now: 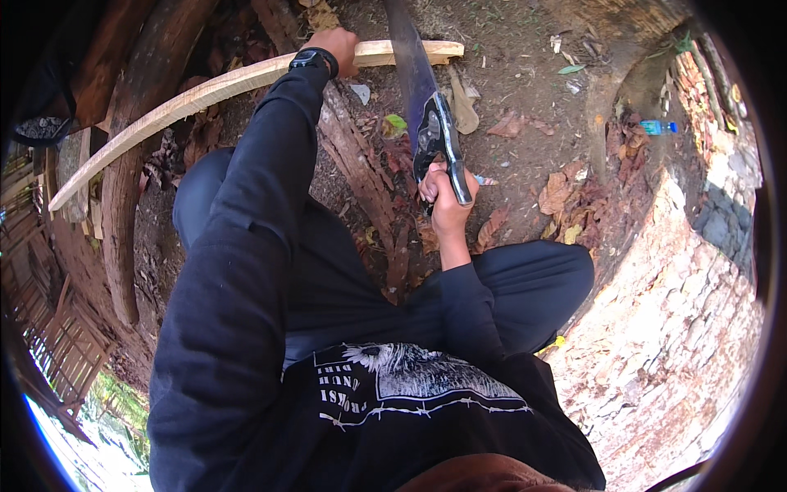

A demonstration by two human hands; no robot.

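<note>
- Thick brown log (123, 221): under long pale wood strip (172, 109), nr L end.
- Handsaw (418, 94), grey blade (407, 57), black handle (447, 135): blade over strip nr R end.
- R hand (445, 197): clamped on saw handle, near side of strip.
- L hand (334, 45): clamped on strip.

Blue-capped bottle (657, 127), dry brown leaves (557, 193), green leaf (571, 70)

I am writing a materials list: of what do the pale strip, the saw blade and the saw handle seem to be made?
Pale strip: wood, apparently bare and rough-sawn; yellowish, finely marked face.
Saw blade: probably metal, dull sheen; thin and flat.
Saw handle: perhaps plastic, smooth; black with bright highlights, though coated metal is possible.
</note>
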